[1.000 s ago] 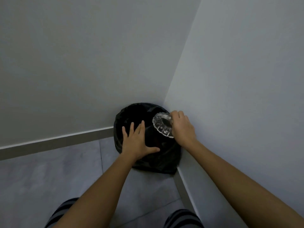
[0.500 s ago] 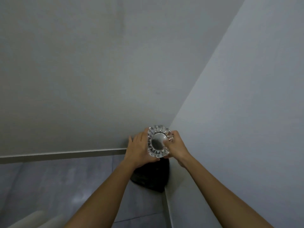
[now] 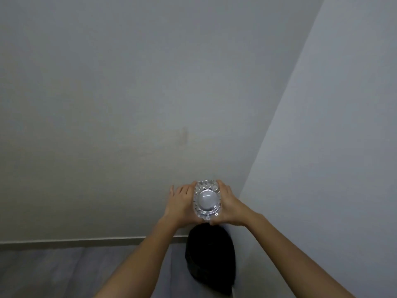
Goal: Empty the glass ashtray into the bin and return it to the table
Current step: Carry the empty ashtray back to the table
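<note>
The clear cut-glass ashtray (image 3: 206, 200) is held up in front of the wall, its round bowl facing me and looking empty. My left hand (image 3: 180, 203) cups its left side with fingers spread along the rim. My right hand (image 3: 228, 206) grips its right side. Below the hands, the bin (image 3: 210, 257) lined with a black bag stands on the floor in the corner of the two walls.
Two plain pale walls meet in a corner just right of the hands. A grey skirting board (image 3: 86, 241) runs along the base of the left wall above a grey tiled floor (image 3: 64, 274).
The ashtray has risen from over the bin's mouth and turned its bowl toward me. My left hand left the bin and took the ashtray's left side. The view has tilted upward.
</note>
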Available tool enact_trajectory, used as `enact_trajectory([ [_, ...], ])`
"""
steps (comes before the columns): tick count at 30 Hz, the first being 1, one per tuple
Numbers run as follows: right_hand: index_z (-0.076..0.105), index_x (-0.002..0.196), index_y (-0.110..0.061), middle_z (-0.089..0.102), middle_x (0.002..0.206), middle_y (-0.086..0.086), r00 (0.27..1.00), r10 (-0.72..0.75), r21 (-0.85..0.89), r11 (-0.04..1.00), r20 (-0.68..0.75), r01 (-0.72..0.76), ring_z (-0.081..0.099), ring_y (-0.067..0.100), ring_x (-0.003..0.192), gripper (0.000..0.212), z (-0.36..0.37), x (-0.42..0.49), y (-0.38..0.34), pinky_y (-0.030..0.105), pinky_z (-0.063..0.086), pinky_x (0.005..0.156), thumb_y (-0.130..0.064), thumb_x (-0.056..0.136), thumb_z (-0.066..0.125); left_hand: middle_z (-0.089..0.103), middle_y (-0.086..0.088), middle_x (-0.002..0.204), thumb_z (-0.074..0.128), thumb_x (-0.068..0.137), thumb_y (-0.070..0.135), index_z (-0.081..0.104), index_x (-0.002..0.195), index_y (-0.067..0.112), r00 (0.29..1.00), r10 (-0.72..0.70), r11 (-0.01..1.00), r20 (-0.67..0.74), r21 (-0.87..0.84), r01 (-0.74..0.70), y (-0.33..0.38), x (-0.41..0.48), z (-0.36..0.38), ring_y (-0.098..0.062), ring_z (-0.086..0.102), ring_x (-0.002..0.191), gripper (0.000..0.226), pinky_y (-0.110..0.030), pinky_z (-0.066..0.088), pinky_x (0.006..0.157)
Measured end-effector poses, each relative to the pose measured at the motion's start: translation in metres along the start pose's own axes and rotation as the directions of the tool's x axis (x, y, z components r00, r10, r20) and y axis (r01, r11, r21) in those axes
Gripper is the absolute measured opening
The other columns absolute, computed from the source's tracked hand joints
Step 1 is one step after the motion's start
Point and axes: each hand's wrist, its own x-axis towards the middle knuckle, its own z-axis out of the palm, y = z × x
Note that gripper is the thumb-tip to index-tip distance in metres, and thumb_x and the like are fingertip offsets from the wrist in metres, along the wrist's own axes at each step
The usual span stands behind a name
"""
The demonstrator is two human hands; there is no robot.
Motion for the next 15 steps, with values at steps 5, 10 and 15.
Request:
enact_trajectory([
  [5, 0.009, 0.149, -0.003, 0.024, 0.144, 0.014, 0.995, -0.102, -0.190, 0.977, 0.001, 0.100, 0.046, 0.034, 0.128, 0.132, 0.007, 0.001, -0.037, 0.039, 0.041, 0.105, -0.034, 0.049, 0.088, 0.042, 0.002, 0.148, 0.077, 0.053, 0.060, 0.027, 0.150, 0.016, 0.991, -0.103, 0.991, -0.080, 0.083, 0.110, -0.006, -0.031, -0.031, -0.020, 0.038, 0.137, 0.118, -0.053, 0.010, 0.119],
  [10, 0.015, 0.147, -0.005, 0.014, 0.151, 0.008, 0.959, -0.282, -0.318, 0.907, 0.029, 0.276, 0.036, 0.028, 0.137, 0.128, 0.029, 0.000, -0.077, 0.040, 0.042, 0.105, -0.043, 0.050, 0.089, 0.042, -0.001, 0.148, 0.080, 0.054, 0.058, 0.026, 0.150, 0.015, 0.967, -0.208, 0.964, -0.145, 0.135, 0.228, -0.022, -0.079, -0.065, -0.021, 0.037, 0.138, 0.118, -0.055, 0.007, 0.119],
  [15, 0.014, 0.148, -0.007, -0.008, 0.160, 0.019, 0.895, -0.433, -0.343, 0.828, 0.110, 0.443, -0.004, 0.033, 0.149, 0.128, 0.070, 0.000, -0.131, 0.042, 0.016, 0.120, -0.048, 0.053, 0.088, 0.040, 0.000, 0.149, 0.080, 0.056, 0.059, 0.024, 0.150, 0.014, 0.905, -0.357, 0.901, -0.232, 0.170, 0.399, -0.044, -0.150, -0.098, -0.020, 0.034, 0.140, 0.119, -0.055, 0.003, 0.119],
])
